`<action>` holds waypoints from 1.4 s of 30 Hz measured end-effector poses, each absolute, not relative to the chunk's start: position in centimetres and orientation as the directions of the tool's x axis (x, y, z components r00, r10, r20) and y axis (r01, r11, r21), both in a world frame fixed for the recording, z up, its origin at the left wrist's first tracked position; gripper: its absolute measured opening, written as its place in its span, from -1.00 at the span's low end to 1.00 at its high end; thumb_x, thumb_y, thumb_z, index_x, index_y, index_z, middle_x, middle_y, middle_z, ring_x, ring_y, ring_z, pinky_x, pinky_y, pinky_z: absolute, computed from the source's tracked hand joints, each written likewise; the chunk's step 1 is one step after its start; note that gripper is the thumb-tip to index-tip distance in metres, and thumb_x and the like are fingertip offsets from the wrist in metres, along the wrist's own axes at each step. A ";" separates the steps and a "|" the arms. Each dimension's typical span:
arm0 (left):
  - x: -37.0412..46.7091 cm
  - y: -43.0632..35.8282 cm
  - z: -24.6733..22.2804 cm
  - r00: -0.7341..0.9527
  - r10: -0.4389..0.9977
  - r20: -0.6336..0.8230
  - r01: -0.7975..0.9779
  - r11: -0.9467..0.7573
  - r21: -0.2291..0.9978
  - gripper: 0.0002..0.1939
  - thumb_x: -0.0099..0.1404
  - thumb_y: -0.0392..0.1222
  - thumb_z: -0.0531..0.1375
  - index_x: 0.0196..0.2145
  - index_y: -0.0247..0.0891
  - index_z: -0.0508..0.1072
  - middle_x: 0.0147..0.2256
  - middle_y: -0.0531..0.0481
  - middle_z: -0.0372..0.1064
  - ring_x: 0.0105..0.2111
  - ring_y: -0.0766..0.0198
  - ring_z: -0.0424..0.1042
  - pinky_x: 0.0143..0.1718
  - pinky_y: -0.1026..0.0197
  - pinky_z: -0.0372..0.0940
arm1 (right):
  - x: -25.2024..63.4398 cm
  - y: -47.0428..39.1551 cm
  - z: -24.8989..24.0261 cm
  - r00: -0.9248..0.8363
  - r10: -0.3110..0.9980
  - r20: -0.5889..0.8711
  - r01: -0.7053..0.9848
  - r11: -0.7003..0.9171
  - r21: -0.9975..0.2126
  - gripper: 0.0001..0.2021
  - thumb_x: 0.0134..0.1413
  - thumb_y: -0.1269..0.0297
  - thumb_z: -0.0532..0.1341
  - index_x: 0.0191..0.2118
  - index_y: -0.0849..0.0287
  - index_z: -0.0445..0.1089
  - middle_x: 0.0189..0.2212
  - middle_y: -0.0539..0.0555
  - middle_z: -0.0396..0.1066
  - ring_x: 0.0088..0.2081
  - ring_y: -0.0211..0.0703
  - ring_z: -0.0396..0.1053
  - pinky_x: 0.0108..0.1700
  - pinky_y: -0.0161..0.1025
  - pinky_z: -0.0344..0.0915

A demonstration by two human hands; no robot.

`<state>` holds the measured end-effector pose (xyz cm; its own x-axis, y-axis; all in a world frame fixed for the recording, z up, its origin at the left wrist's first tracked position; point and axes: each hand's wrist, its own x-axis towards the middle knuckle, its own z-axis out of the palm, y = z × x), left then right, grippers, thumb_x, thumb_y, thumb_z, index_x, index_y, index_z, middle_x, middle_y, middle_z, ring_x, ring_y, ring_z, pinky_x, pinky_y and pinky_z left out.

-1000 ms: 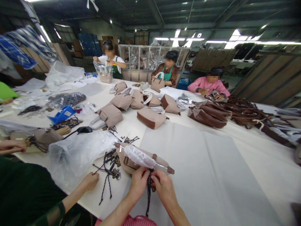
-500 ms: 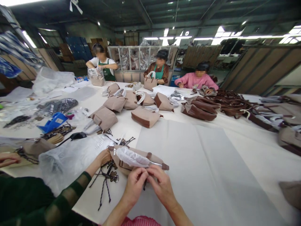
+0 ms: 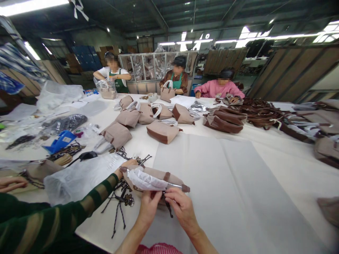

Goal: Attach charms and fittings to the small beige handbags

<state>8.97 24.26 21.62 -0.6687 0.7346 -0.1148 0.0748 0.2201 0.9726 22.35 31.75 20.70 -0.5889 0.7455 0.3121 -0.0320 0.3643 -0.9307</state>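
Observation:
A beige handbag (image 3: 173, 179) with brown trim stands on the table right in front of me, its zipper top facing up. White wrapping covers its handles (image 3: 145, 180). My left hand (image 3: 148, 208) is closed at the near side of the bag, thumb and fingers gripping its edge. Beside it, my right hand (image 3: 182, 204) pinches a short dark strap (image 3: 168, 209) that dangles against the bag's front. The fingertips partly hide where strap and bag meet. Dark braided cords with rings (image 3: 124, 199) lie left of the bag.
A co-worker's striped green sleeve (image 3: 92, 201) reaches in from the left, behind my bag. Several beige handbags (image 3: 162, 132) stand mid-table, with brown straps (image 3: 259, 114) heaped at right. Three co-workers sit or stand across the table. A blue tape dispenser (image 3: 59, 141) is at left.
My hands have moved slightly apart, and more of the dark strap shows between them. The co-worker's arm on the left has reached farther forward and right, behind the bag.

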 end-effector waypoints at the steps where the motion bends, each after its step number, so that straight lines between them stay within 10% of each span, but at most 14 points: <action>1: 8.9 24.5 21.4 -0.670 0.736 -0.096 0.116 0.232 0.966 -0.68 0.09 0.06 0.23 -0.33 -0.25 0.49 -0.31 -0.09 0.52 -0.23 0.06 0.44 -0.09 0.05 0.31 | 22.4 31.8 20.7 -0.584 0.758 0.291 -0.029 0.339 -0.940 -0.84 0.18 0.28 0.21 -0.25 0.05 0.57 -0.22 0.09 0.54 -0.15 -0.14 0.48 -0.07 -0.24 0.41; 12: 9.1 25.6 22.9 -0.634 0.758 -0.151 0.136 0.302 0.944 -0.61 0.19 0.12 0.11 -0.34 -0.30 0.47 -0.40 -0.08 0.49 -0.32 0.05 0.43 -0.21 0.07 0.30 | 21.3 32.4 20.5 -0.478 0.844 -0.242 -0.015 -0.283 -0.959 -0.69 -0.07 0.03 0.30 -0.30 0.17 0.38 -0.52 0.03 0.53 -0.61 -0.28 0.29 -0.52 -0.33 0.26; 42: 9.0 25.3 22.3 -0.644 0.705 -0.298 -0.155 0.261 0.953 -0.60 0.12 0.15 0.17 -0.36 -0.29 0.46 -0.43 -0.05 0.49 -0.37 0.09 0.44 -0.23 0.07 0.35 | 22.2 32.6 22.9 -0.557 0.828 0.055 0.497 0.386 -0.777 -0.78 0.18 0.36 0.04 -0.33 0.15 0.43 -0.41 0.07 0.44 -0.32 -0.04 0.40 -0.24 -0.14 0.25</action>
<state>9.04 25.33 22.29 -0.6437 0.7049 -0.2980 -0.1550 0.2613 0.9527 22.16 32.64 22.86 -0.5574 0.8284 0.0552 0.4973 0.3863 -0.7768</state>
